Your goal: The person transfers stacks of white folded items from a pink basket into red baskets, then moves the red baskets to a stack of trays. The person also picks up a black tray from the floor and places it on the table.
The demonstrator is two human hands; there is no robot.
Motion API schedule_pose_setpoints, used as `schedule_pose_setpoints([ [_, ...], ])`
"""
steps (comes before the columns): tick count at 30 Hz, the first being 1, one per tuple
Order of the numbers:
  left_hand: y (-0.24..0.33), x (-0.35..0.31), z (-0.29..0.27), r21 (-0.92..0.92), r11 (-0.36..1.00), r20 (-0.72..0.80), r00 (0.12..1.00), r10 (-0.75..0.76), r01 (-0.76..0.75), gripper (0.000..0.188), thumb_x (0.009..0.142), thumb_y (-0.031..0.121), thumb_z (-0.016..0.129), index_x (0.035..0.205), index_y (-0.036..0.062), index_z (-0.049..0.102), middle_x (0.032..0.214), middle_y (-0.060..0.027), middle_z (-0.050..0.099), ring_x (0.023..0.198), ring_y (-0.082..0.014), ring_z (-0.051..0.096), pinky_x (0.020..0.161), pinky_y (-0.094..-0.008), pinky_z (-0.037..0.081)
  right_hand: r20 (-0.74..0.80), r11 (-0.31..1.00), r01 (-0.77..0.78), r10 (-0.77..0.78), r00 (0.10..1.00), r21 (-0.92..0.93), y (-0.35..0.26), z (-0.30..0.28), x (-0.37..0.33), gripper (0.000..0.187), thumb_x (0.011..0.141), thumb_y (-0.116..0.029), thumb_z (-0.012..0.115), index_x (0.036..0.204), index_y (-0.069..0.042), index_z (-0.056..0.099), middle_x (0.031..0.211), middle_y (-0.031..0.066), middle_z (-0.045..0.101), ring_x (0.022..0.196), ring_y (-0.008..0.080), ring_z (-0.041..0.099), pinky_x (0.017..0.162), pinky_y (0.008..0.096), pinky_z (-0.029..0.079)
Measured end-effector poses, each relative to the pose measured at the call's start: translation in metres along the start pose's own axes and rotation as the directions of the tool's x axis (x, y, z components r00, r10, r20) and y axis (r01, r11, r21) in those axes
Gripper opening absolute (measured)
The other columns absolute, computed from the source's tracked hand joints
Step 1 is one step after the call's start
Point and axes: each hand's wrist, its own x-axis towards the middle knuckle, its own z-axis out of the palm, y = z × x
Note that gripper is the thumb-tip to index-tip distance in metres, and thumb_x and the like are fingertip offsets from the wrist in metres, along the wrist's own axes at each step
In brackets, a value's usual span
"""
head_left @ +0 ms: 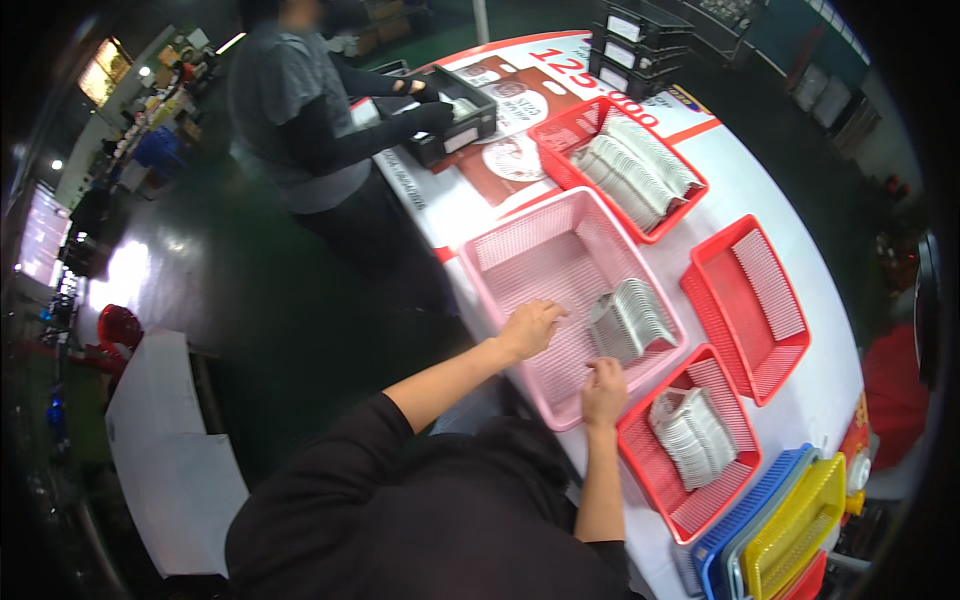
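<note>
A row of thin, pale grey curved pieces [632,320] stood near the right-hand corner of a pink perforated plastic basket [532,275] on the table [775,195]. The left hand [532,330], fingers loosely apart, appeared empty over the basket. The right hand [604,394] had bent fingers just beside the row; whether they gripped could not be told. Judged risk: a sideways nudge could topple the row's end pieces.
</note>
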Motion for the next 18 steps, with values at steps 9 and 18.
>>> schedule_pose_setpoints([
  [9, 0.01, -0.03, -0.007, 0.005, 0.993, -0.25, 0.961, 0.114, -0.117, 0.008, 0.081, 0.011, 0.061, 0.085, 0.0068, 0.066, 0.075, -0.0091, 0.065, 0.07, -0.0266, 0.064, 0.063, -0.0357, 0.05, 0.041, 0.999, -0.038, 0.039, 0.998, -0.028, -0.003, -0.003, 0.0, 0.01, 0.074, -0.005, 0.058, 0.078, -0.011, 0.064, 0.085, 0.0051, 0.062, 0.077, 0.0279, 0.061, 0.067, 0.0399, 0.047],
  [18, 0.004, -0.036, -0.005, -0.027, 0.988, -0.352, 0.927, 0.13, -0.149, 0.008, 0.076, 0.011, 0.061, 0.08, 0.007, 0.065, 0.069, -0.0087, 0.064, 0.059, -0.0247, 0.061, 0.058, -0.0357, 0.047, 0.071, 0.997, -0.025, 0.03, 0.997, -0.068, 0.0, 0.0, -0.002, 0.012, 0.075, -0.007, 0.057, 0.079, -0.013, 0.066, 0.087, 0.0033, 0.063, 0.076, 0.0274, 0.062, 0.066, 0.0395, 0.048],
])
